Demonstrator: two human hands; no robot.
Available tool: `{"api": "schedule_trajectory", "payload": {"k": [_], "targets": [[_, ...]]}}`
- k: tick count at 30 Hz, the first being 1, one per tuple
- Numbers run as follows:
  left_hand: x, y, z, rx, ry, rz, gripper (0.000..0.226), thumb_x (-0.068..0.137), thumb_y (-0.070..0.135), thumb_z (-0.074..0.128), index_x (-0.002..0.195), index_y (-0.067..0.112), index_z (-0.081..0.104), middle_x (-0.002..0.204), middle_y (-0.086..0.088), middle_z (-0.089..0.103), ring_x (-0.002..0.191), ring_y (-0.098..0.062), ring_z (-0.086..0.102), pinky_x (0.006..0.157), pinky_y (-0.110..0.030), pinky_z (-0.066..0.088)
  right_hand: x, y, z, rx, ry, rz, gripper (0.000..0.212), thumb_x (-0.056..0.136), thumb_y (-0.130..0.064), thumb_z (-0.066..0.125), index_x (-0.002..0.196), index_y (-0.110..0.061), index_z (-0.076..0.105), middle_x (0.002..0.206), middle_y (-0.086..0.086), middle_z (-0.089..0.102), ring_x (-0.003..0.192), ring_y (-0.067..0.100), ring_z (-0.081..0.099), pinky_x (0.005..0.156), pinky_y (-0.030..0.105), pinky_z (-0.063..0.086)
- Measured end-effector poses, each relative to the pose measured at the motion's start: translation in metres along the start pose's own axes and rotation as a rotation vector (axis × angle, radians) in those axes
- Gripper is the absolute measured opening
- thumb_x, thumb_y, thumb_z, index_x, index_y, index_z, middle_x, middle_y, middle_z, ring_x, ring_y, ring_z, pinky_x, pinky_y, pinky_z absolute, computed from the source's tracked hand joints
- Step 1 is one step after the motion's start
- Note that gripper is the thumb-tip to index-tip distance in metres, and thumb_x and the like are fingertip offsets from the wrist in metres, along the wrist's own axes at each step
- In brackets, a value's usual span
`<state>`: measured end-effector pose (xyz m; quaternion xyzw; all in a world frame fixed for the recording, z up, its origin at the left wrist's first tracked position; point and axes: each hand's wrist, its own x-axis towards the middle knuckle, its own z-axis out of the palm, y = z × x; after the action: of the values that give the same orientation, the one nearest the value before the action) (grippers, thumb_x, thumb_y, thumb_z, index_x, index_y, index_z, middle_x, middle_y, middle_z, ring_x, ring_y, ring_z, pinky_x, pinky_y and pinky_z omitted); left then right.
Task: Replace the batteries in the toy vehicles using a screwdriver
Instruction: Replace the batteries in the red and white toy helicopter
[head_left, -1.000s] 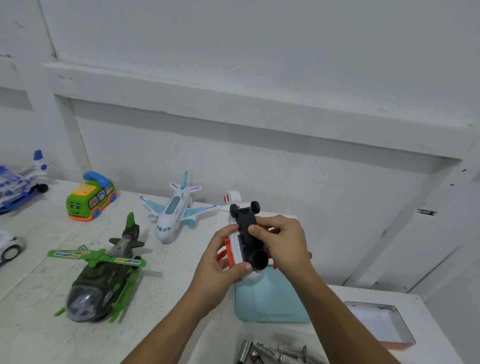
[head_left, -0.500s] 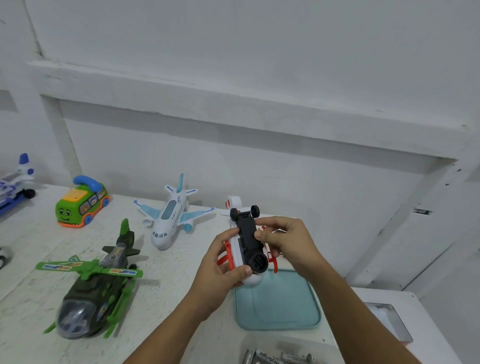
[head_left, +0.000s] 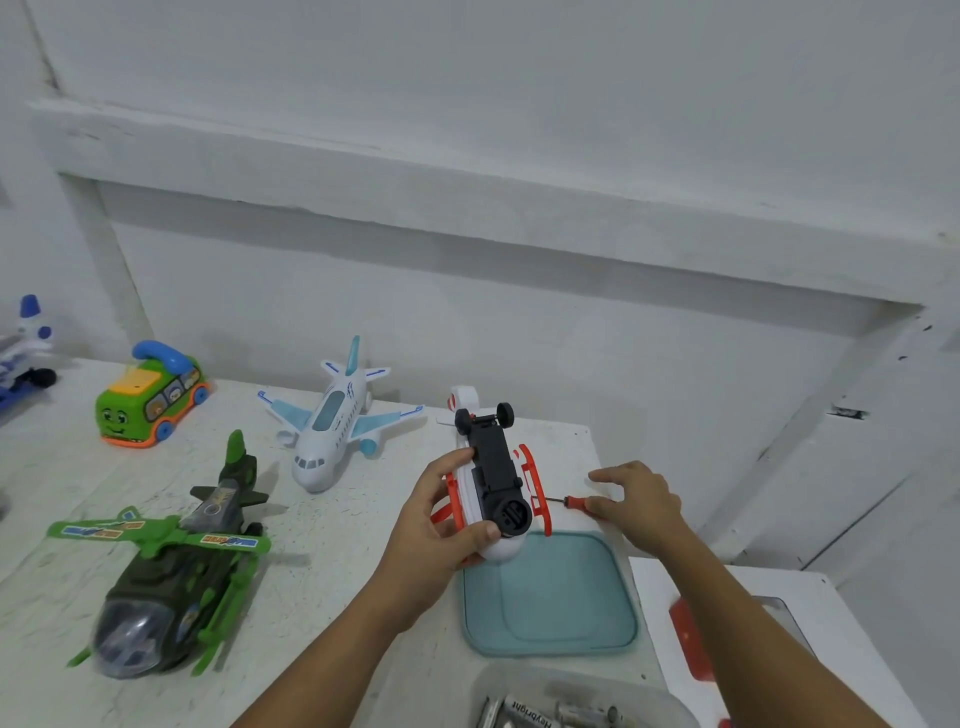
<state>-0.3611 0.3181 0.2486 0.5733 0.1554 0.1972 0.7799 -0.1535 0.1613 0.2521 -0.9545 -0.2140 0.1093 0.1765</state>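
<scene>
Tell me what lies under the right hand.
An orange-handled screwdriver lies on the table under the right hand, its metal shaft pointing at the upturned toy in the left hand. The handle's rear is covered, so any pinch is hidden.
</scene>
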Motion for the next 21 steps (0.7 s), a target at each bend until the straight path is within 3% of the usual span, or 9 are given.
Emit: {"api": "schedule_trajectory", "payload": {"k": [4,6,9,11,14,18,21], "targets": [[0.0,0.0,0.001,-0.003,0.005,-0.01,0.067,0.081,-0.006,0.071,0.128,0.036,0.051,0.124,-0.003,0.061,0.104,-0.021,0.068,0.07,-0.032,0.059,0.001,0.01,0.009,0.036,-0.04,0.01,0.014,0.085,-0.032,0.07,0.098,-0.032,0.066,0.116,-0.002,0.058,0.104,0.017,0.052,0.095,0.039,0.042],[0.0,0.0,0.001,-0.004,0.01,-0.014,0.067,0.081,-0.007,0.071,0.127,0.037,0.052,0.124,-0.003,0.061,0.103,-0.021,0.068,0.07,-0.032,0.059,0.001,0.015,0.01,0.128,-0.042,-0.014,0.013,0.084,-0.024,0.071,0.091,-0.031,0.062,0.107,-0.002,0.06,0.099,0.017,0.054,0.091,0.04,0.046],[-0.001,0.0,0.001,-0.005,0.02,-0.016,0.067,0.082,-0.009,0.07,0.128,0.036,0.052,0.124,-0.004,0.061,0.102,-0.02,0.068,0.069,-0.031,0.058,-0.005,0.011,-0.004,0.475,-0.012,-0.045,0.013,0.086,-0.011,0.07,0.096,-0.015,0.064,0.099,0.002,0.064,0.092,0.02,0.06,0.074,0.028,0.05],[-0.002,0.0,0.0,-0.005,0.023,-0.014,0.067,0.082,-0.009,0.069,0.129,0.035,0.051,0.124,-0.004,0.061,0.103,-0.021,0.068,0.069,-0.03,0.058,-0.013,-0.001,-0.023,0.766,0.013,-0.043,0.012,0.09,-0.004,0.065,0.101,-0.006,0.061,0.1,0.013,0.067,0.084,0.019,0.064,0.074,0.035,0.056],[-0.003,0.001,0.0,-0.006,0.026,-0.012,0.066,0.083,-0.01,0.068,0.128,0.035,0.052,0.123,-0.005,0.061,0.102,-0.022,0.068,0.068,-0.03,0.058,-0.024,-0.028,-0.052,1.11,0.117,-0.109,0.012,0.095,-0.001,0.056,0.105,-0.008,0.056,0.103,0.023,0.067,0.082,0.021,0.072,0.075,0.035,0.06],[-0.005,0.002,-0.001,-0.006,0.028,-0.004,0.066,0.082,-0.009,0.069,0.127,0.036,0.052,0.123,-0.006,0.062,0.1,-0.021,0.069,0.07,-0.033,0.059,-0.044,-0.067,-0.08,1.166,0.308,-0.284,0.023,0.101,-0.005,0.046,0.12,-0.016,0.046,0.1,0.016,0.061,0.084,0.026,0.073,0.071,0.03,0.061],[-0.007,0.004,-0.001,0.009,0.023,-0.004,0.065,0.082,-0.008,0.07,0.127,0.036,0.052,0.123,-0.005,0.061,0.1,-0.022,0.069,0.07,-0.033,0.059,-0.059,-0.09,-0.083,1.15,0.332,-0.412,0.023,0.1,-0.006,0.047,0.12,-0.018,0.046,0.099,0.016,0.057,0.084,0.026,0.072,0.072,0.03,0.06]]}}
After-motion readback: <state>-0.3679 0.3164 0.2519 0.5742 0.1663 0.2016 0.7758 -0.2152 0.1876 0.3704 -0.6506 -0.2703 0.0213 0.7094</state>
